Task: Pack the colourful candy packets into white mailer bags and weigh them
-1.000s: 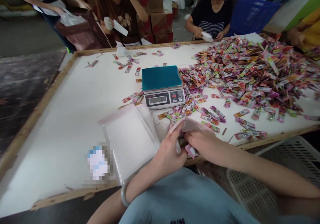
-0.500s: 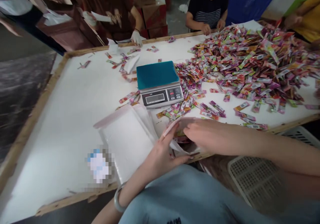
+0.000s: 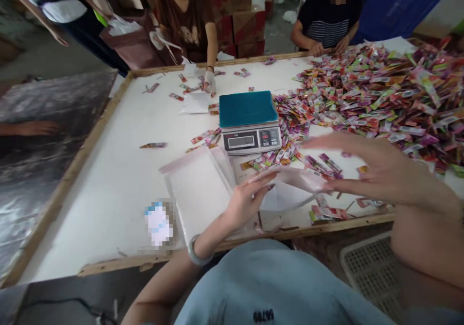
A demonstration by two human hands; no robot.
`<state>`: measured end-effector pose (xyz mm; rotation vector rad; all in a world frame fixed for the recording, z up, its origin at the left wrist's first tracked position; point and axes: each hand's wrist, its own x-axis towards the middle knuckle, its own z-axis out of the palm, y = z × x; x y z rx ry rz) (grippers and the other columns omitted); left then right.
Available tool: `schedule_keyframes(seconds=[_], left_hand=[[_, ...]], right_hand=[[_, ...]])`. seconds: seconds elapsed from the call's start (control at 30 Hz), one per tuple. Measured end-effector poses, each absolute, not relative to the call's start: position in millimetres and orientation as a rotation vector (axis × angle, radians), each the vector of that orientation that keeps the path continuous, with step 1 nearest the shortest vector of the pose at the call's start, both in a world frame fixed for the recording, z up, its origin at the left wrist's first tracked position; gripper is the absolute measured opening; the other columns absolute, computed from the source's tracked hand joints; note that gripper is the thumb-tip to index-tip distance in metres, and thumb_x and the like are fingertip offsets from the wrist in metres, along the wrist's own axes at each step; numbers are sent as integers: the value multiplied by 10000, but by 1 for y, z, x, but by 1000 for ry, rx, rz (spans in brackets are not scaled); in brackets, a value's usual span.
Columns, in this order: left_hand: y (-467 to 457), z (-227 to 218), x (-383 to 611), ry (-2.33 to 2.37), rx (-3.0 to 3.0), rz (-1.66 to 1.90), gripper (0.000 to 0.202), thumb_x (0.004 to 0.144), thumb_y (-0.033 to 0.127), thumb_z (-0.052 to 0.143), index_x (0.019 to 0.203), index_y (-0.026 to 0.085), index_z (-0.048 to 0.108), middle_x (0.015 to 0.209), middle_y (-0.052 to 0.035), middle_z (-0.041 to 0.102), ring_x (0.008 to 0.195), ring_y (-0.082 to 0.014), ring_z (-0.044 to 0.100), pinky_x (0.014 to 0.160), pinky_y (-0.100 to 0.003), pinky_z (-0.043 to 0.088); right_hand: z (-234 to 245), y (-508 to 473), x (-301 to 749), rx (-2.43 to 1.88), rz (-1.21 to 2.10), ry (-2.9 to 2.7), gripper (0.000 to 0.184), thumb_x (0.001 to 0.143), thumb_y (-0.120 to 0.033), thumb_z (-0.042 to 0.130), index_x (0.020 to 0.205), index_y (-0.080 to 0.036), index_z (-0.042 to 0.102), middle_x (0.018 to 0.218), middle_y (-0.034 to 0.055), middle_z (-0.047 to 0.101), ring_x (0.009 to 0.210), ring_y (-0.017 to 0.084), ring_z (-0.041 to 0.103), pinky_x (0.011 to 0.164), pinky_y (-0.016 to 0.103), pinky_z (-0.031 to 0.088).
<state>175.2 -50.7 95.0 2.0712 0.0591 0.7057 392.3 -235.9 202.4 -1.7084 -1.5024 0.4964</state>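
Observation:
My left hand (image 3: 246,199) pinches the left edge of a white plastic bag (image 3: 290,197), whose mouth gapes near the table's front edge. At the bag's right rim is my right hand (image 3: 380,168), blurred, with thumb and fingers spread apart and one digit at or very near the rim. A stack of flat white bags (image 3: 199,184) lies just left of my left hand. Beyond the bag stands a digital scale (image 3: 250,122) with a bare teal pan. Small colourful snack packets (image 3: 326,165) lie around the scale and under my right hand.
A large heap of packets (image 3: 384,93) covers the table's right side. A wooden rim (image 3: 83,170) edges the white table. Across it a co-worker's gloved hand (image 3: 209,81) is by a white pouch (image 3: 195,103). A plastic basket (image 3: 373,267) stands below, at the right.
My right hand has come out of the bag and moved right, its fingers spreading. The bag's mouth is wider. Across the table, the gloved hand has reached to the packets. The view has shifted left.

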Motion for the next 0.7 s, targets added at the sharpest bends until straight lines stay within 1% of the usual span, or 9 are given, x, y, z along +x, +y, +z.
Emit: schedule_keyframes(seconds=[0.07,0.13,0.23,0.3,0.33,0.43,0.53,0.6,0.7], left_hand=[[-34,115,188,149,1987,819,332,991,229,637,1311,271,717,1353,-70,735,1281,-276,685,1142,-476,542],[-17,137,204,233,1912,924,445,935,264,727,1376,278,665,1387,-78,711,1342,-298,636,1187,-510,483],[3,155,225,267,1728,951,757,883,347,800,1555,319,451,1435,-92,662,1392,-304,589,1181,-518,465],[7,152,230,282,1605,829,810,837,422,837,1544,303,457,1363,-107,698,1326,-308,640,1111,-511,527],[8,148,230,305,1574,738,766,797,452,862,1470,265,550,1289,-118,734,1260,-319,682,1060,-506,567],[17,139,218,464,1539,630,522,663,469,928,1047,155,767,1022,-134,806,1014,-337,769,903,-462,649],[55,155,194,647,1481,1027,364,662,402,916,859,141,759,899,-89,809,918,-281,781,854,-381,655],[102,176,171,732,1441,1425,313,708,329,886,909,131,749,916,-54,806,941,-229,774,884,-338,642],[180,198,125,839,1390,1884,333,770,233,850,1032,87,705,1042,-42,808,996,-182,752,989,-358,614]], right_hand=[[180,-239,403,-1616,477,-1319,769,565,-621,965,1225,-296,739,1273,74,735,1215,321,681,1041,461,561],[136,-225,399,-1478,641,-1184,948,417,-646,993,1237,-256,721,1233,84,755,1128,322,718,956,470,610],[73,-187,377,-1409,733,-827,654,573,-679,915,1011,-215,774,1015,87,812,910,286,761,828,443,641],[56,-163,363,-1396,690,-673,540,623,-663,891,892,-208,780,937,83,818,846,281,758,783,431,642],[55,-153,357,-1395,677,-656,523,616,-645,901,871,-205,781,925,81,818,837,284,756,767,429,642],[75,-135,349,-1374,665,-732,496,624,-598,920,900,-213,774,928,68,816,843,271,754,760,404,641],[91,-129,356,-1247,583,-777,515,709,-596,884,1064,-257,727,1074,56,803,966,235,755,875,382,627],[86,-130,367,-1218,510,-733,511,754,-597,857,1118,-277,694,1098,52,791,992,217,750,898,372,616],[54,-139,378,-1356,504,-616,524,720,-656,851,1025,-260,693,897,45,773,828,221,737,762,364,614]])
